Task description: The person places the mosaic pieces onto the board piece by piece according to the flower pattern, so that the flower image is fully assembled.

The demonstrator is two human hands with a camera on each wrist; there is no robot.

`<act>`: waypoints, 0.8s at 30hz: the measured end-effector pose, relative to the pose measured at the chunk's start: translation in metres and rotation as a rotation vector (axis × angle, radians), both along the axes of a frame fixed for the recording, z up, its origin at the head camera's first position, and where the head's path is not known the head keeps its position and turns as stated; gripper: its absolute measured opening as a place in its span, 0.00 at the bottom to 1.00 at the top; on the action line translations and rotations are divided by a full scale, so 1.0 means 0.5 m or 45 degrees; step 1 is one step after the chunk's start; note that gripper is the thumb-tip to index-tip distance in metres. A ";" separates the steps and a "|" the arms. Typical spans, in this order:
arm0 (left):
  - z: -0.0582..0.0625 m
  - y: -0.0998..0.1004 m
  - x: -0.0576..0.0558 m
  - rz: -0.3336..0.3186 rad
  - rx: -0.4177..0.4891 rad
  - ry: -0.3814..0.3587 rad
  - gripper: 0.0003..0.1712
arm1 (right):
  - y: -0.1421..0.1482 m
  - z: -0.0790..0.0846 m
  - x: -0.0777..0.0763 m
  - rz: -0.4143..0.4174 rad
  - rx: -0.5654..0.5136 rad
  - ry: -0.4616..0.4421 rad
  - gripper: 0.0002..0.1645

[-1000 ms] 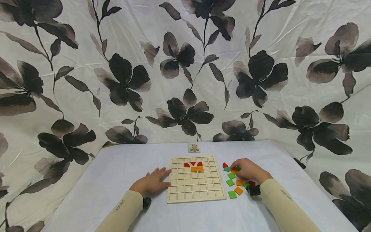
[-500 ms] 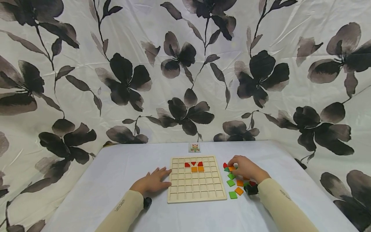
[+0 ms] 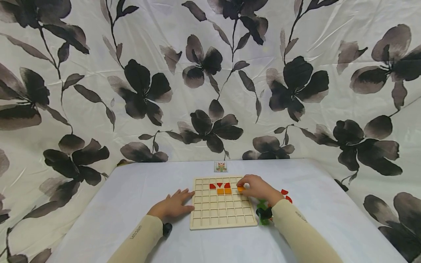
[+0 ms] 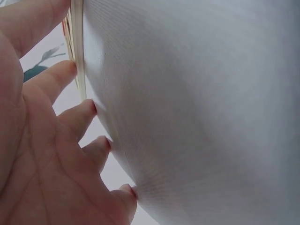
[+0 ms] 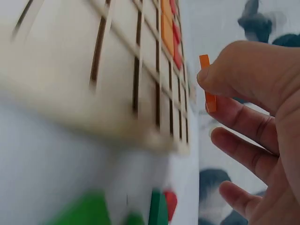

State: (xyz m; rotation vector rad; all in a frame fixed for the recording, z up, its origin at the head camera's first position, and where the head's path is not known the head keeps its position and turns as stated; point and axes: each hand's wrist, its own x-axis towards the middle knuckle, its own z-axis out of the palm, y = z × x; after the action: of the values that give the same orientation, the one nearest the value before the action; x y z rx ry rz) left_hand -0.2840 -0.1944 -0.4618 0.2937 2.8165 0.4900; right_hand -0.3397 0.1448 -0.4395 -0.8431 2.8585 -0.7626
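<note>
A pale wooden grid board (image 3: pixel 223 215) lies on the white table. Set in its upper cells are red pieces (image 3: pixel 227 185) and two orange square tiles (image 3: pixel 224 191). Over the board's right side my right hand (image 3: pixel 258 187) pinches another orange tile (image 5: pixel 208 84) between thumb and finger; in the right wrist view the tile is seen edge-on. My left hand (image 3: pixel 174 206) has its fingers spread, with thumb and index fingertips at the board's left edge. In the left wrist view its fingertips (image 4: pixel 65 70) touch the board's side and the cloth.
Green tiles (image 3: pixel 262 204) lie right of the board, partly under the right wrist with its black wristband (image 3: pixel 264 212). Red pieces (image 3: pixel 286 195) show beyond the forearm. A small patterned picture card (image 3: pixel 220 166) lies behind the board. A floral curtain (image 3: pixel 210 91) hangs at the back.
My right hand has picked up an orange tile from the loose pieces and carried it left over the board's right edge. My left hand stays where it was.
</note>
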 end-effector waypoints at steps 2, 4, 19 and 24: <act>-0.002 -0.001 0.000 -0.001 0.004 0.005 0.40 | -0.018 0.000 -0.002 0.030 -0.001 0.013 0.15; -0.002 -0.003 -0.001 -0.003 0.014 0.004 0.40 | -0.035 -0.003 -0.002 0.051 -0.006 0.021 0.14; -0.001 -0.003 0.003 -0.002 0.032 -0.017 0.39 | -0.160 -0.028 0.005 0.132 0.040 0.123 0.12; -0.001 -0.005 -0.004 -0.001 0.026 -0.022 0.40 | -0.182 -0.034 0.000 0.114 0.084 0.168 0.10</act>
State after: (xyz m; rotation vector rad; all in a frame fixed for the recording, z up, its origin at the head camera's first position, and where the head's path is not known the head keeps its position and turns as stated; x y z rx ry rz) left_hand -0.2860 -0.1968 -0.4623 0.2938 2.7959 0.5191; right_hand -0.3395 0.0541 -0.4563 -1.0408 2.9168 -0.6212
